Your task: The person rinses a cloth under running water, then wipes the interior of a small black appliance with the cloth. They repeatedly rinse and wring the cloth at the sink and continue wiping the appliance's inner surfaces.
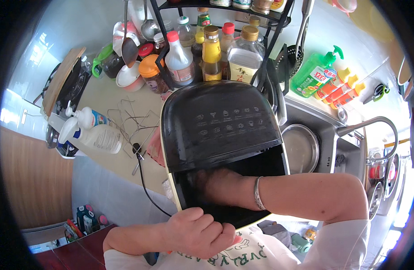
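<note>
A black air fryer body [220, 118] with a cream rim and rows of small icons stands tilted in front of me, its dark drawer cavity facing me. My left hand [202, 233] has its fingers curled at the near lower edge of the housing; whether it grips that edge is unclear. My right hand [220, 185] reaches inside the cavity, blurred and partly in shadow, so its fingers and anything in them are hidden. A silver bracelet [258, 193] circles the right wrist. Beside the fryer, at left, lie a bent wire rack [136, 125] and a black power cord [144, 185].
Behind the fryer a black shelf rack [156, 13] stands among sauce bottles. Two white pump or spray bottles, one a large bottle [104, 138], lie at left. At right are a steel sink [325, 145] holding a round pan [299, 148], a curved faucet [379, 119] and a green soap bottle [311, 76].
</note>
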`<state>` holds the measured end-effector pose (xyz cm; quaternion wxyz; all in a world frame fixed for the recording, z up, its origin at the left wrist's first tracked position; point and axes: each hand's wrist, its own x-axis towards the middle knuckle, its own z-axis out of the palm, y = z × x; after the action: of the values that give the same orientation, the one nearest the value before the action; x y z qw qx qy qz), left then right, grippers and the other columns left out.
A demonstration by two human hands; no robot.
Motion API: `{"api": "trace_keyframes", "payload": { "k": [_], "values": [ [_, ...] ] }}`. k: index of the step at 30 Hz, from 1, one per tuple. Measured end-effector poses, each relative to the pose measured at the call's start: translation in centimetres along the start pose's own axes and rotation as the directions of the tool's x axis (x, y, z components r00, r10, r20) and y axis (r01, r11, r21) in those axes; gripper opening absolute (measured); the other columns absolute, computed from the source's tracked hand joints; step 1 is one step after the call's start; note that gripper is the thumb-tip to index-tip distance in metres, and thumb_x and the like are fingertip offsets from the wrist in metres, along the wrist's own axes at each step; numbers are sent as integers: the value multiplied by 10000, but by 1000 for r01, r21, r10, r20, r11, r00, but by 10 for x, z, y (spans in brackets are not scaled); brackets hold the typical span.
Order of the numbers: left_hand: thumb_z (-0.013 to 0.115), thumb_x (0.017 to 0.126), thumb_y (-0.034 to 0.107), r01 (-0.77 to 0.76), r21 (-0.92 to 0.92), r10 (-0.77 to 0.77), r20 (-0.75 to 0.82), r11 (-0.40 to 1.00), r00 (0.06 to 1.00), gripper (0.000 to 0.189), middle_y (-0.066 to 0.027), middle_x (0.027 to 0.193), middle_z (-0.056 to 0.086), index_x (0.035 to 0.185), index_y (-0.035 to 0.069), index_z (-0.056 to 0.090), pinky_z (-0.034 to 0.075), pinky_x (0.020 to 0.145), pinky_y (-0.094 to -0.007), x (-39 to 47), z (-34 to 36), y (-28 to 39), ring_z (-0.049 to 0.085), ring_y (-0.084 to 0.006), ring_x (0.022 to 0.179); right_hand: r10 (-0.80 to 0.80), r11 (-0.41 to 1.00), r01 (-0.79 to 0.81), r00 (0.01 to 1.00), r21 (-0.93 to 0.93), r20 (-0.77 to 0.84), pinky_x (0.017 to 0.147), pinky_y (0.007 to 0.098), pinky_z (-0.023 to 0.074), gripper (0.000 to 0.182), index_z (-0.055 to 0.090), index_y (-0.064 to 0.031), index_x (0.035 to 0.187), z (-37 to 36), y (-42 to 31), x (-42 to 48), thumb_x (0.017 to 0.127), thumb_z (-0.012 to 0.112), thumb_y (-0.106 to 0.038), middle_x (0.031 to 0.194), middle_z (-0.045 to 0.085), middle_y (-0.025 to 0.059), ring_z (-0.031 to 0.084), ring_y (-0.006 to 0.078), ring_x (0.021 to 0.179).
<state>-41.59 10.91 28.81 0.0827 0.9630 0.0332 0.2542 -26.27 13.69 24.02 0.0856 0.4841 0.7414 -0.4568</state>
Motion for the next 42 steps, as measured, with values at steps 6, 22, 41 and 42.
{"api": "trace_keyframes", "payload": {
  "k": [6,22,41,42],
  "values": [
    [652,870,266,-5,19,5,3,1000,1000,224,42,561,353,744,97,574,226,498,-254,0,2,0,341,-69,487,-6,817,28,999,-575,40,891,441,505,321,625,-54,1187,18,40,16,892,549,-155,1174,626,221,633,347,1039],
    [647,855,228,-26,32,28,-51,999,998,229,46,541,321,693,105,544,192,489,-255,-1,7,-4,313,-70,468,-37,972,82,979,-218,201,892,419,504,337,655,-18,1111,-5,32,-2,837,604,-207,1109,654,211,648,334,1021],
    [691,846,274,-84,-40,80,-88,996,993,299,65,520,281,679,122,495,169,486,-260,-2,12,-6,304,-57,443,165,977,-193,955,-92,-245,868,438,520,254,673,10,1034,34,37,4,833,552,-86,1081,653,234,643,363,1001],
    [693,842,284,-97,-12,95,-75,995,993,303,65,525,283,681,122,494,173,491,-261,-1,12,-7,305,-61,448,159,981,-178,967,-80,-201,866,448,523,255,674,16,1041,30,33,4,841,532,-53,1098,645,247,641,370,1009]
  ]
}}
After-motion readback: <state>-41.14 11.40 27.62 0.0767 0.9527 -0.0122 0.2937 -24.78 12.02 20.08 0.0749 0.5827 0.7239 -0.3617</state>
